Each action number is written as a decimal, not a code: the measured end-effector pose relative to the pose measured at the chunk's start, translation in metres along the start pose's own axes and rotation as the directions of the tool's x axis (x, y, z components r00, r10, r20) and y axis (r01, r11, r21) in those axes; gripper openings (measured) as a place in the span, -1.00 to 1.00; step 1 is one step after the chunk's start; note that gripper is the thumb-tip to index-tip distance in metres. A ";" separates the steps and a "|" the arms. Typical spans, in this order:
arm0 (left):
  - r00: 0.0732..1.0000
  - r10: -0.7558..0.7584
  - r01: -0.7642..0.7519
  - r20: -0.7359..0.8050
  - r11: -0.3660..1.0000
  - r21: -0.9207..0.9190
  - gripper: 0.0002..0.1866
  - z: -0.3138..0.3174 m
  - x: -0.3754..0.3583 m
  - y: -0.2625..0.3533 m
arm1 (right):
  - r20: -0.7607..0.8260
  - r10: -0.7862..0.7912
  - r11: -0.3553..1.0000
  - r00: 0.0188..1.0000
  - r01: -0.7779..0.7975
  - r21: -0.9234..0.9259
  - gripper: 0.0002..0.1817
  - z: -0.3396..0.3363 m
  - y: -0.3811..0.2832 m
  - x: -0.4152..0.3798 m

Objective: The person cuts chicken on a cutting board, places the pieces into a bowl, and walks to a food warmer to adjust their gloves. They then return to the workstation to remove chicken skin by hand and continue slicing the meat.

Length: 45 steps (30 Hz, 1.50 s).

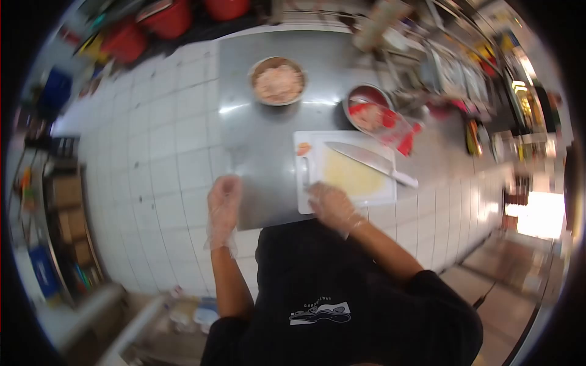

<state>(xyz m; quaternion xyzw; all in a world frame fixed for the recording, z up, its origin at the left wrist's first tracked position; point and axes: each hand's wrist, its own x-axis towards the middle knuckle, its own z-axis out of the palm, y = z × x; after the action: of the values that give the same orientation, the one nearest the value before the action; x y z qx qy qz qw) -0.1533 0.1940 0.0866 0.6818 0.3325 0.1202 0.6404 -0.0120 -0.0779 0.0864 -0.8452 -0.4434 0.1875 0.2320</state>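
Both hands wear clear plastic gloves. My left hand (224, 204) hovers by the left edge of the steel table (262, 165), its fingers curled in and nothing visible in them. Over the near left corner of a white cutting board (345, 137) is my right hand (334, 206), smeared by motion; whether it grips the board cannot be told. A large knife (366, 158) with a white handle lies across the board, blade pointing to the far left. Pale yellowish residue (351, 174) covers the middle of the board, and a small orange-pink piece (303, 148) sits at its far left corner.
A metal bowl (278, 102) full of pale pink meat-like pieces stands at the back of the table. Right of it, another bowl (366, 91) holds similar pieces and a red-and-clear plastic bag (400, 131). Red buckets (168, 21) line the far left; white tiles (165, 152) cover the floor.
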 end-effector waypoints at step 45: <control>0.916 -0.130 0.195 -0.378 0.971 0.138 -0.72 0.243 -0.151 0.077 | 0.186 -0.220 0.937 0.958 0.260 -0.232 -0.67 -0.123 0.298 0.100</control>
<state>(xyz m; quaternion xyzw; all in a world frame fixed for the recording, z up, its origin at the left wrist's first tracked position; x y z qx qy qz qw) -0.1000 -0.0873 0.1626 0.6701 0.5109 0.1624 0.5134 0.3034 -0.1709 0.0100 -0.7899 -0.5807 0.1651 0.1073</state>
